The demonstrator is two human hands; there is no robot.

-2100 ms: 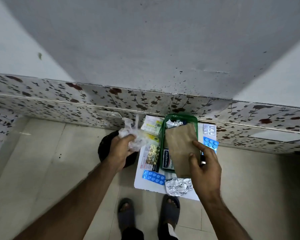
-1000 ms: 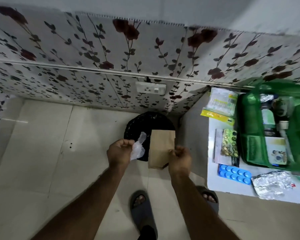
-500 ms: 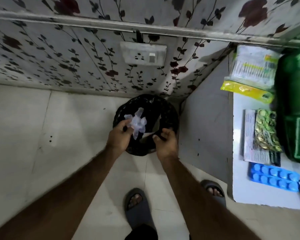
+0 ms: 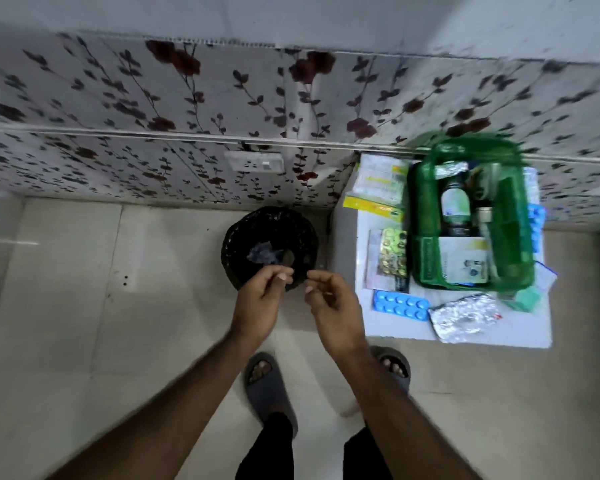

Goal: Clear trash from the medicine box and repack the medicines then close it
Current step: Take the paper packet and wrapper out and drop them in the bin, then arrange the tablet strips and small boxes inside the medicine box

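Observation:
A black-lined trash bin (image 4: 269,237) stands on the floor by the wall, with crumpled clear plastic (image 4: 262,254) and a bit of brown paper lying inside. My left hand (image 4: 262,299) and my right hand (image 4: 333,306) hover over its near rim, both holding nothing, fingers loosely curled and apart. To the right, the green see-through medicine box (image 4: 468,216) sits open on a white table (image 4: 395,327), holding bottles and a carton. A blue blister strip (image 4: 400,304), a silver foil pack (image 4: 465,317), a gold blister strip (image 4: 392,251) and a yellow-green packet (image 4: 378,188) lie around it.
A floral-papered wall with a white power socket (image 4: 253,161) runs behind the bin. My feet in grey slippers (image 4: 267,386) stand on pale floor tiles just below my hands. More blue strips (image 4: 536,223) lie at the table's right side.
Both hands carried the plastic and brown paper bag from the table to the bin and released them into it. My hands have now pulled back from the bin with nothing in them.

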